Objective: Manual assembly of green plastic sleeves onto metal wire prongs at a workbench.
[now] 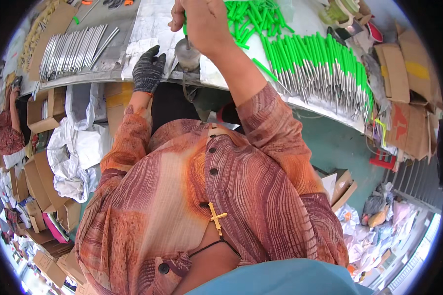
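The right hand [202, 22] grips a green-handled rod [186, 30] over the metal cup [188, 55]. The gloved left hand [147, 69] rests flat, fingers apart, on the surface [147, 29]. Many green rods [320, 64] lie finished; bare rods [74, 49] wait.

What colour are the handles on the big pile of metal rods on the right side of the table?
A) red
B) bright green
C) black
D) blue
B: the pile of rods on the right side of the table has bright green handles over bare silver metal ends, and the right hand holds one with the same green.
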### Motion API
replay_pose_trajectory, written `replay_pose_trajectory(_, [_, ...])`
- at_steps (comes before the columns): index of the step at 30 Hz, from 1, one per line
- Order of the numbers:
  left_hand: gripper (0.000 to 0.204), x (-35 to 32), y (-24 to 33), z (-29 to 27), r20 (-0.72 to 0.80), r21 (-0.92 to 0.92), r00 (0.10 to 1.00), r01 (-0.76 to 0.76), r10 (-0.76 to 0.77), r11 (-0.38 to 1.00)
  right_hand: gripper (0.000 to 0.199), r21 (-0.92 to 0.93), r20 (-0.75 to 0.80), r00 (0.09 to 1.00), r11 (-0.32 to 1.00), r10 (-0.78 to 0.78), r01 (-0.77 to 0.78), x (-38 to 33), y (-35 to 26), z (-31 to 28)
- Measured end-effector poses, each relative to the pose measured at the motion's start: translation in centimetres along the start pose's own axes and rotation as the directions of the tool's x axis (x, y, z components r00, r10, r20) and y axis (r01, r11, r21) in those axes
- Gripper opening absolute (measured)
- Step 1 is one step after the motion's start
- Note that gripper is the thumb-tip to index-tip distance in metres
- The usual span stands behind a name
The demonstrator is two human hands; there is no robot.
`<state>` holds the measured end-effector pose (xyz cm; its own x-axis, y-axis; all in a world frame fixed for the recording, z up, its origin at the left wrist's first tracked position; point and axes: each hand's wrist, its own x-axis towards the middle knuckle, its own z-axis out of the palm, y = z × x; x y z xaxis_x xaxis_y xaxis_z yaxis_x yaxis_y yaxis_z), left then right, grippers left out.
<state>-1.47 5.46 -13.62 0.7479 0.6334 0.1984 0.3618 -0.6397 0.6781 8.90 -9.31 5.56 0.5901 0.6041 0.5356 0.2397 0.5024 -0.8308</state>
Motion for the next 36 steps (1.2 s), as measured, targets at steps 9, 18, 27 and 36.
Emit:
replay_pose_trajectory(9, [0.036, -0.4, 0.5, 0.5, 0.001, 0.129, 0.998, -0.06, 0.06, 0.99, 0.032, -0.017, 0.005, 0.994, 0.994, 0.108, -0.108, 0.6, 0.3, 0.6])
replay_pose_trajectory(18, [0.035, -0.4, 1.0, 0.2, -0.006, 0.209, 0.999, -0.045, 0.047, 0.977, 0.032, 0.048, 0.048, 0.967, 0.966, 0.25, -0.252, 0.6, 0.9, 0.2])
replay_pose_trajectory(27, [0.031, -1.0, 0.5, 0.2, -0.054, 0.245, 0.986, -0.139, 0.157, 0.96, 0.036, -0.016, 0.015, 0.996, 0.996, 0.093, -0.093, -0.7, 1.1, 0.0])
replay_pose_trajectory(36, [0.033, -1.0, 0.9, -0.3, -0.041, 0.211, 0.987, -0.142, 0.154, 0.967, 0.039, -0.06, -0.054, 0.965, 0.963, 0.258, -0.261, -2.1, 3.5, 1.3])
